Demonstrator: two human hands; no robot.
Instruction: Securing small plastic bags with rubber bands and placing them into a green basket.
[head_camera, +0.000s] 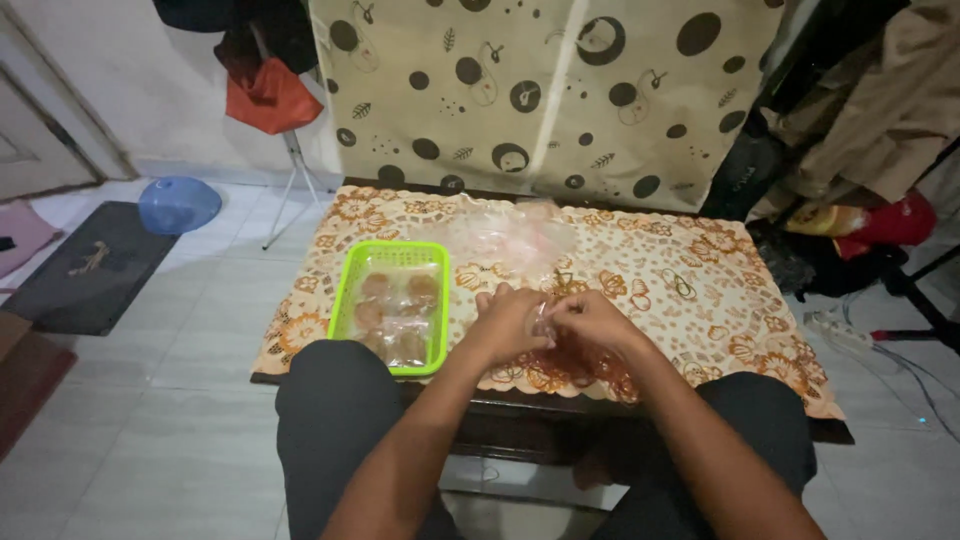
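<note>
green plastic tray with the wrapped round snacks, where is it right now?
In the head view the shallow green plastic tray sits on the floral-cloth table, at its near left edge, just left of the person's left hand and beyond the left knee.

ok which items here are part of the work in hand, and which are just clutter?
In use:
left hand
right hand
small clear plastic bag pinched between both
green plastic basket of bagged brown rounds
heap of clear plastic bags

Lying about:
blue plastic dome
dark floor mat
orange cloth
</note>
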